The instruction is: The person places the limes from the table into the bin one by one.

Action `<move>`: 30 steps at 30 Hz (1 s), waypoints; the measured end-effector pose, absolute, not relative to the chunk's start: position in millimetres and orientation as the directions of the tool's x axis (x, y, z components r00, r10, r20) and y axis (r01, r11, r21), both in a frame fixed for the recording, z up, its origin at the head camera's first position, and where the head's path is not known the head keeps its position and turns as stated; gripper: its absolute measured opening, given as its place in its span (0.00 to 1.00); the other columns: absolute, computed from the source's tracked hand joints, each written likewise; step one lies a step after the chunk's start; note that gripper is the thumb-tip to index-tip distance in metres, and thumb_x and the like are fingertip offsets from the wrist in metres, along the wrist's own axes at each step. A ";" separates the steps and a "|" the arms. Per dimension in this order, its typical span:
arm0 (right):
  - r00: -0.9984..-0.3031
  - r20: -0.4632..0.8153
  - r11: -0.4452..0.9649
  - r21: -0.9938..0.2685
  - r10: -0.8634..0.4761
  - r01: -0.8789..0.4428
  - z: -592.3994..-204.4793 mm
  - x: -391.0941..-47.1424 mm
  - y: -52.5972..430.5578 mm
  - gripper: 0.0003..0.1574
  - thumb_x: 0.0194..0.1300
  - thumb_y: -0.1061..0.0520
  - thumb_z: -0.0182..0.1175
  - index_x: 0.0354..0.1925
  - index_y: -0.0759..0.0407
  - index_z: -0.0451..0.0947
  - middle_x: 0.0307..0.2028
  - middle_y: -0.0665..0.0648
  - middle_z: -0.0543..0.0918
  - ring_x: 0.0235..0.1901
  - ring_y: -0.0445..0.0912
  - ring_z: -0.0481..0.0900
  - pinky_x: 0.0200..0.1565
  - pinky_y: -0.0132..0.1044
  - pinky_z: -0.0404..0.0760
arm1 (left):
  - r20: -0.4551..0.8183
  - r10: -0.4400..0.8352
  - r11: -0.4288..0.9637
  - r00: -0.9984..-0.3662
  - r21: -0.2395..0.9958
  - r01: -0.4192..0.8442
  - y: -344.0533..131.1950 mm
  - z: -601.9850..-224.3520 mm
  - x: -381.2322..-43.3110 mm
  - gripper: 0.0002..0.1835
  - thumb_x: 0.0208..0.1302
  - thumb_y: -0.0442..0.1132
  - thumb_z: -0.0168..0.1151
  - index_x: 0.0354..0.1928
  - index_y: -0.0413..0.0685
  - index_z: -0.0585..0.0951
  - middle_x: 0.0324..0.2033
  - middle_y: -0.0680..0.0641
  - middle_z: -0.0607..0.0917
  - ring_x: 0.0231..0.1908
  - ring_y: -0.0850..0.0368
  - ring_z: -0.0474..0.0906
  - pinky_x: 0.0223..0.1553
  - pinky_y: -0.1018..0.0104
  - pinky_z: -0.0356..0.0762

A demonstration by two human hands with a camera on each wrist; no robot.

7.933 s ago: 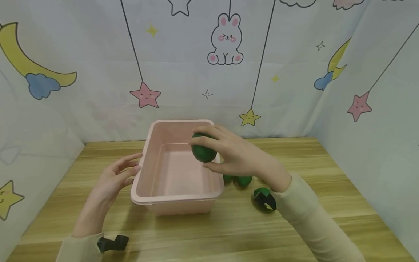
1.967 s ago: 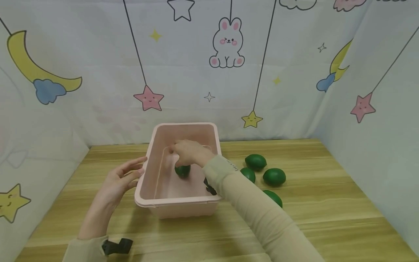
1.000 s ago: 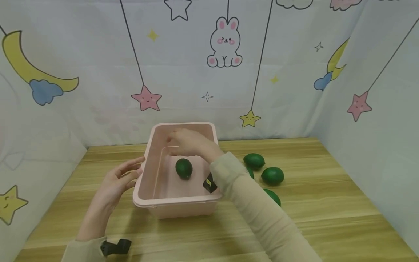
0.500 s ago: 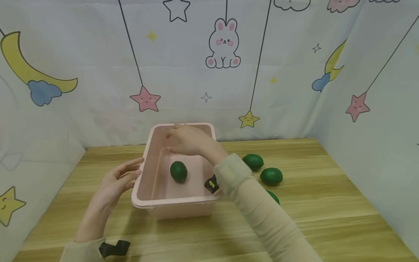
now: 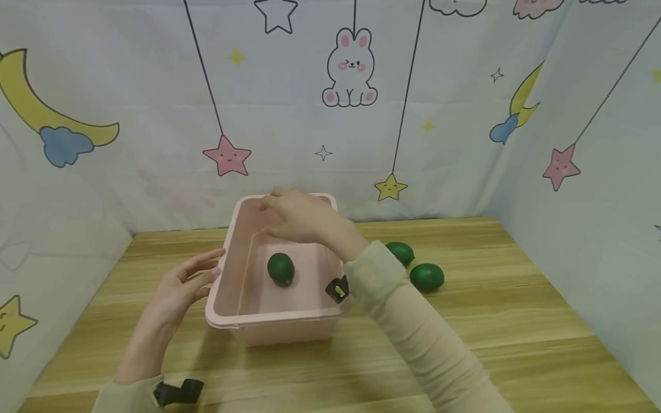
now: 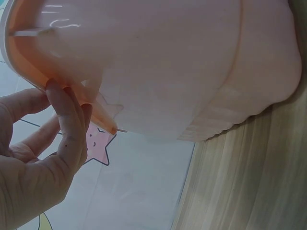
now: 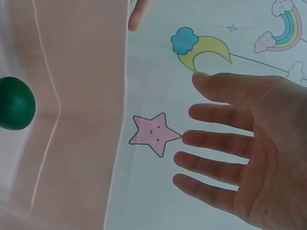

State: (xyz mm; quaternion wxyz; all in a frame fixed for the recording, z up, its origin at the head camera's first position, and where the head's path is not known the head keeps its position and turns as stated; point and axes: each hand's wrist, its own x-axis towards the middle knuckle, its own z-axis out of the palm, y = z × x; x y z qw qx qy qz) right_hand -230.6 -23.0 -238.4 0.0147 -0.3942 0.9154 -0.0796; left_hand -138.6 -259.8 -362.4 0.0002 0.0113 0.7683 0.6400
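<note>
My left hand [image 5: 182, 283] lightly pinches the left rim of the pink plastic bin [image 5: 279, 317], thumb and bent fingertips at the lip. My right hand [image 5: 299, 215] is over the bin's far end, fingers extended and a little apart, with nothing in it. One green lime [image 5: 281, 269] lies inside on the floor of the bin, left of the middle and apart from the walls. On the bench [image 5: 496, 327] to the right sit a far lime [image 5: 401, 253], partly covered by my sleeve [image 5: 413, 312], and a near lime [image 5: 427, 277] just beyond that; whether the sleeve hides more, I cannot tell. I judge the lime in the bin could roll easily: if my left fingers tug or tip that rim, it may run into a wall. My right forearm crosses the right rim low, so a careless sweep could snag the black wrist mount [image 5: 338, 289] and drag the bin, or nudge the loose limes away across the bench.
</note>
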 end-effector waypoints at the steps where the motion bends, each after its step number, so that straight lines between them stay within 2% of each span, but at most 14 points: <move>1: -0.690 0.037 0.678 -0.152 -0.723 -0.719 -237.5 -230.0 -22.2 0.29 0.68 0.43 0.57 0.63 0.50 0.71 0.58 0.51 0.75 0.57 0.44 0.75 0.59 0.38 0.77 | 0.015 0.018 0.178 -1.000 0.984 0.018 -259.8 -362.6 -138.6 0.26 0.68 0.45 0.59 0.67 0.51 0.70 0.48 0.61 0.74 0.46 0.73 0.76 0.44 0.76 0.81; 20: -0.697 0.137 0.672 -0.190 -0.704 -0.716 -241.6 -215.1 4.4 0.26 0.68 0.44 0.56 0.62 0.49 0.73 0.60 0.50 0.75 0.61 0.44 0.72 0.63 0.38 0.73 | 0.006 0.007 0.187 -1.000 0.982 0.007 -259.5 -362.4 -138.9 0.27 0.67 0.45 0.59 0.67 0.52 0.70 0.47 0.62 0.74 0.44 0.73 0.77 0.44 0.78 0.81; 30: -0.699 0.153 0.643 -0.295 -0.699 -0.707 -247.4 -208.3 16.4 0.26 0.69 0.43 0.55 0.62 0.49 0.72 0.61 0.49 0.75 0.63 0.43 0.69 0.66 0.39 0.71 | 0.016 0.013 0.144 -1.000 0.989 0.018 -258.4 -363.4 -138.7 0.26 0.67 0.43 0.60 0.67 0.51 0.71 0.46 0.63 0.76 0.44 0.73 0.77 0.43 0.77 0.81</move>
